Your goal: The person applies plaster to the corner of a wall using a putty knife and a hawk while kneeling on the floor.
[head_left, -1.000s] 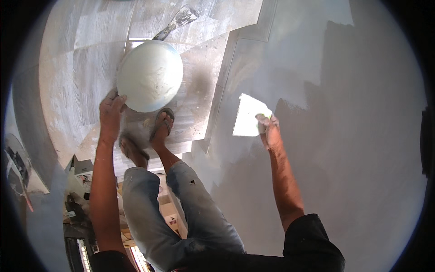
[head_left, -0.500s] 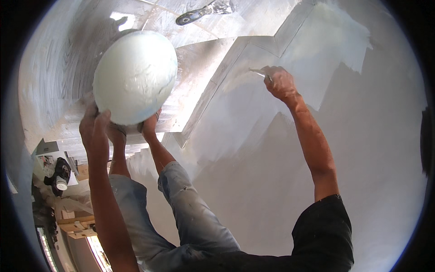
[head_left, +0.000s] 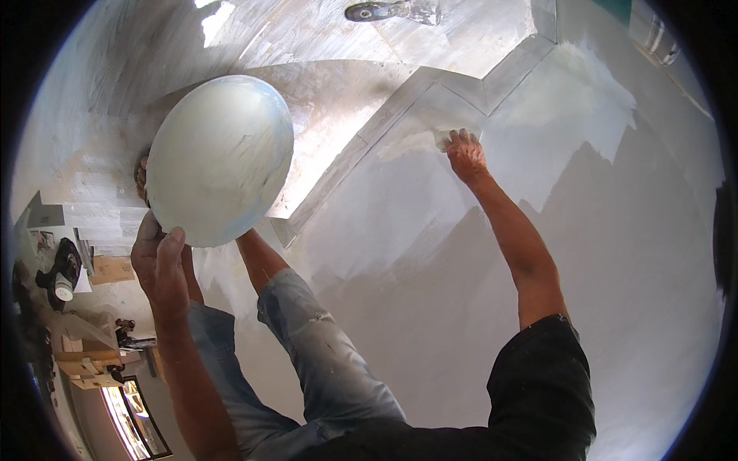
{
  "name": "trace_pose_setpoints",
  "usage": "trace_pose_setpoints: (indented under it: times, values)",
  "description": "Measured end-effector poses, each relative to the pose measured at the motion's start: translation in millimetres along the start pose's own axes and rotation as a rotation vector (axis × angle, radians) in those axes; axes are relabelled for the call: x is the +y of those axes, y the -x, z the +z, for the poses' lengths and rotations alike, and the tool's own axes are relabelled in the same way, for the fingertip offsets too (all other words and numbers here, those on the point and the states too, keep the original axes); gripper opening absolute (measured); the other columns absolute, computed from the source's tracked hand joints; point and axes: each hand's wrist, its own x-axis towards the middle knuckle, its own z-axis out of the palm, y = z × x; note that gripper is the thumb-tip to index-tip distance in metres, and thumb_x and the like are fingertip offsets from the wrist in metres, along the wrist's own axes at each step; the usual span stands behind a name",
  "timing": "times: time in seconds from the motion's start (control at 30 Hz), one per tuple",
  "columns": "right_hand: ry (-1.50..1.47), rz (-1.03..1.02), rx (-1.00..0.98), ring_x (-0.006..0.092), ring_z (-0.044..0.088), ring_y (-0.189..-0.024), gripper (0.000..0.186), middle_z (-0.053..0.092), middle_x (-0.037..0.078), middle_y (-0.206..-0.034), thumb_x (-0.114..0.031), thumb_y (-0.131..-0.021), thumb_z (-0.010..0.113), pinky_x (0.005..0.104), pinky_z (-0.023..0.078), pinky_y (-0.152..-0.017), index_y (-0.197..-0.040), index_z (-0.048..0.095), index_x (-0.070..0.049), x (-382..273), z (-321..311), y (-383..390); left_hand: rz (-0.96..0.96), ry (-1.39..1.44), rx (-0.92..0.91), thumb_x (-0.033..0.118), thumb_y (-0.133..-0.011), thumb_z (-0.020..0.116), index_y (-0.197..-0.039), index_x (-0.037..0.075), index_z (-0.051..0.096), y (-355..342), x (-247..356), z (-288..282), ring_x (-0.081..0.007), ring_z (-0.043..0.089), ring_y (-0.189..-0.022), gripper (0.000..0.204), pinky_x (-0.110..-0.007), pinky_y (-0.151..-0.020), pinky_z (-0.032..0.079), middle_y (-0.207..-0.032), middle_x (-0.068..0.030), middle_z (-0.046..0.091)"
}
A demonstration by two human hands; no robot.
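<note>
Off-white round basin, bluish along parts of edge, just beyond left fingertips; face smeared with pale paste, depth of contents hard to tell. Left hand grips near rim, thumb at edge, other fingers partly hidden. Right hand closed on pale flat scraper, mostly covered by fingers, held at wall. Around right fingers: smooth pale patches, ragged over duller grey. Left of right fingers: stepped skirting. Farther beyond: dark-handled putty knife, blade crusted, on streaky grey surface.
</note>
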Motion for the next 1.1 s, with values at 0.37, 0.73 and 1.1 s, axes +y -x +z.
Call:
trace_pose_setpoints:
  times: [0.37, 0.73, 1.1]
  values:
    - [0.027, 0.006, 0.015, 0.0257, 0.052, -0.104, 0.015, 0.056, 0.009, -0.105, -0.014, -0.084, 0.053, 0.0372, 0.045, -0.086, -0.091, 0.062, -0.005, -3.8, -22.7, 8.7, 0.104, 0.006, -0.073, 0.004, -0.081, 0.048, -0.120, -0.014, 0.047, 2.9, -1.2, 8.0, -0.0206, 0.055, -0.105, 0.043, -0.034, -0.096, 0.039, -0.110, -0.0184, 0.060]
    - [-0.047, -0.009, 0.158, 0.0303, 0.055, -0.098, 0.017, 0.057, 0.012, -0.099, -0.010, -0.084, 0.053, 0.0400, 0.047, -0.082, -0.096, 0.062, -0.005, 3.3, 37.7, 29.2, 0.143, -0.076, -0.043, 0.006, -0.081, 0.050, -0.121, -0.013, 0.047, 6.4, -1.6, 8.7, -0.0226, 0.056, -0.105, 0.044, -0.035, -0.096, 0.040, -0.109, -0.0197, 0.060]
    - [0.054, -0.114, 0.038, 0.0272, 0.052, -0.108, 0.018, 0.058, 0.013, -0.103, -0.011, -0.080, 0.053, 0.0388, 0.045, -0.088, -0.093, 0.064, -0.004, -16.0, 4.7, 24.6, 0.169, -0.152, -0.036, 0.010, -0.080, 0.051, -0.117, -0.009, 0.053, 10.5, -0.3, 17.5, -0.0220, 0.058, -0.101, 0.042, -0.036, -0.093, 0.043, -0.106, -0.0183, 0.063]
